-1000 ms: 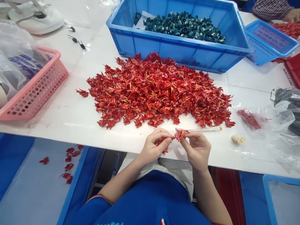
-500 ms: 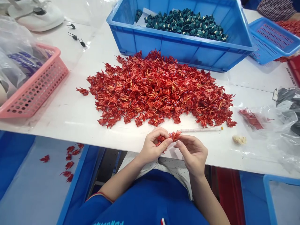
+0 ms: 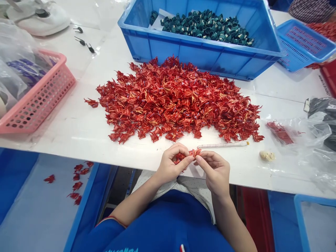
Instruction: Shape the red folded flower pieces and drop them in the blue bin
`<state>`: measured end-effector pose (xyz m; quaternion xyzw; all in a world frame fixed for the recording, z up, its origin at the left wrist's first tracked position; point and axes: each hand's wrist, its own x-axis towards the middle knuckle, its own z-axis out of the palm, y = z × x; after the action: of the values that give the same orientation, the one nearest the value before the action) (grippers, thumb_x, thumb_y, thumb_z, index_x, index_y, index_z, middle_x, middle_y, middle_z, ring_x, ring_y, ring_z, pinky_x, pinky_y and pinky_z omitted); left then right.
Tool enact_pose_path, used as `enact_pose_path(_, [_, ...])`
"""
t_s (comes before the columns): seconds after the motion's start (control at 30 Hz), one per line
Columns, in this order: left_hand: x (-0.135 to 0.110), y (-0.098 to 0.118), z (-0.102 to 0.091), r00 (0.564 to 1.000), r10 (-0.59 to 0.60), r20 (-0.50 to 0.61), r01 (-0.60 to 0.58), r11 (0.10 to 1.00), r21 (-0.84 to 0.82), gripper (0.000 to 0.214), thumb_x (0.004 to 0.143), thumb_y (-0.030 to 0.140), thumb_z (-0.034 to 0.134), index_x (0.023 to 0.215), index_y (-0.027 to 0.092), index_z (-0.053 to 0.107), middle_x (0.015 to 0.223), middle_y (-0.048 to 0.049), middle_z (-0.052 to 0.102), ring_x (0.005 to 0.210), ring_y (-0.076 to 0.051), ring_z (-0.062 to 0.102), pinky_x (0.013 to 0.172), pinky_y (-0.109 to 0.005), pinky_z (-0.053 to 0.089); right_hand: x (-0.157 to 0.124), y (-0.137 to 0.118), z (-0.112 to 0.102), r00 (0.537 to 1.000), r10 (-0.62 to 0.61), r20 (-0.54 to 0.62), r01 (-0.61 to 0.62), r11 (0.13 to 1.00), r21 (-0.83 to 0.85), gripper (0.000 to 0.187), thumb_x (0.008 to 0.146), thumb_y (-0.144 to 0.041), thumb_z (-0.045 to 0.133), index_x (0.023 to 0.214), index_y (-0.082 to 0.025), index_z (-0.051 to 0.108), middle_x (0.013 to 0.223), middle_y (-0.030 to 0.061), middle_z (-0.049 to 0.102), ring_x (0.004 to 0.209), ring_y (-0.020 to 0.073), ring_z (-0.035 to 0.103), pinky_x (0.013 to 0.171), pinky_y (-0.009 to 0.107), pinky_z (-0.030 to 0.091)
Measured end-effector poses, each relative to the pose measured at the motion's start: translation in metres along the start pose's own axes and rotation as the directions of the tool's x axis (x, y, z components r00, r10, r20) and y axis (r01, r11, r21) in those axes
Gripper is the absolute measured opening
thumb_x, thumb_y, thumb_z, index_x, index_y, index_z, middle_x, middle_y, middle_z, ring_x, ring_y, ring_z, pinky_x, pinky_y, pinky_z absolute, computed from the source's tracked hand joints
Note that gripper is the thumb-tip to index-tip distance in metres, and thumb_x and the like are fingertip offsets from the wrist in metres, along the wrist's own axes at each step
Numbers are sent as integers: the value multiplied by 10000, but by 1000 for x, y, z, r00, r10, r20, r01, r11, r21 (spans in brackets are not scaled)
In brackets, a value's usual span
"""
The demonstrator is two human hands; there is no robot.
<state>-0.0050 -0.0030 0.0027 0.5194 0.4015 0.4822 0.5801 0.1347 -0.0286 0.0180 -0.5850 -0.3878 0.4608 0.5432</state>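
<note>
My left hand [image 3: 175, 161] is closed around a red ribbon flower piece [image 3: 194, 153], with more red pieces showing inside its curled fingers. The thumb and fingertips of my right hand [image 3: 215, 171] pinch the right end of that same piece, and the two thumbs almost meet. Just beyond my hands spreads a big heap of red ribbon pieces [image 3: 170, 101] with pointed tips and some yellow and bluish streaks. Between the heap and my right hand lies a thin whitish stick with a yellow tip [image 3: 223, 145].
Behind the heap stands a blue bin [image 3: 199, 52] with dark green ribbon loops [image 3: 207, 26]. A pink basket [image 3: 44, 94] is at left; a clear bag [image 3: 312, 133] and a pale lump [image 3: 267, 155] lie at right. Several red pieces [image 3: 76, 185] lie in a lower left tray.
My right thumb and fingers have moved left and closed onto the end of the red piece. My left hand has stayed almost still.
</note>
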Motion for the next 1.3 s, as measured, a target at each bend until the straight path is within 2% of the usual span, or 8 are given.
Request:
enact_pose_path(0.23, [-1, 0, 0, 996, 25, -80, -23, 999, 33, 287, 827, 400, 698, 672, 174, 617, 725, -29, 572, 613, -121, 540, 498, -224, 466, 10, 2, -21, 974, -215, -67, 172, 901, -397, 148, 791, -320, 671, 829, -193, 736, 617, 6, 666, 486, 126, 559, 474, 257, 469])
enact_pose_path(0.33, [-1, -1, 0, 997, 6, -76, -6, 1000, 2, 270, 826, 394, 699, 686, 174, 630, 733, -24, 570, 562, -103, 529, 459, -212, 465, 23, 3, -50, 908, -419, -21, 268, 617, -740, 240, 822, -286, 575, 959, -192, 748, 522, -35, 556, 439, 114, 467, 509, 265, 431])
enact_pose_path(0.47, [-1, -1, 0, 997, 7, -73, -9, 1000, -24, 285, 817, 396, 704, 668, 166, 625, 718, -13, 560, 489, -76, 491, 393, -188, 439, 40, 5, -84, 902, -373, 215, 307, 206, -929, 336, 842, -222, 472, 1035, -214, 747, 571, 1, 623, 494, 147, 527, 536, 270, 388])
enact_pose_path(0.67, [-1, -4, -3, 997, 36, -70, -36, 999, 0, 249, 815, 338, 703, 656, 167, 615, 703, -16, 557, 502, -83, 492, 384, -179, 423, 46, 2, -99, 803, -421, 422, 466, 2, -885, 239, 840, -138, 466, 814, -195, 697, 612, 18, 655, 584, 149, 606, 551, 248, 403])
enact_pose_path(0.83, [-1, -5, -3, 997, 35, -72, -36, 999, -21, 244, 818, 321, 702, 653, 165, 615, 710, -5, 555, 461, -68, 490, 387, -188, 429, 25, -9, -122, 686, -708, 167, 343, 113, -933, 113, 754, -257, 559, 651, -237, 518, 509, -18, 514, 441, 140, 485, 478, 284, 414])
enact_pose_path(1.0, [-1, -6, -2, 997, 38, -66, -39, 999, -15, 225, 826, 310, 692, 673, 164, 617, 722, 2, 550, 447, -63, 496, 381, -184, 439, 19, -34, -152, 467, -758, -455, 84, 550, -831, 67, 624, -307, 532, 612, -259, 487, 499, -12, 471, 446, 190, 467, 462, 344, 383])
enact_pose_path(1.1, [-1, -8, -3, 997, 42, -65, -43, 999, -10, 217, 824, 308, 696, 678, 166, 619, 727, 0, 554, 451, -65, 501, 385, -185, 445, 29, -46, -165, 497, -628, -598, 24, 699, -714, 49, 570, -246, 485, 525, -259, 475, 434, -33, 405, 426, 168, 401, 449, 319, 328])
enact_pose_path(1.3, [-2, -10, -4, 998, 40, -57, -41, 999, -21, 211, 830, 301, 694, 692, 163, 614, 743, 5, 553, 446, -57, 513, 396, -179, 454, 52, -43, -181, 658, -457, -599, -43, 771, -635, 166, 571, -213, 510, 419, -248, 453, 377, -53, 358, 422, 135, 352, 445, 291, 284])
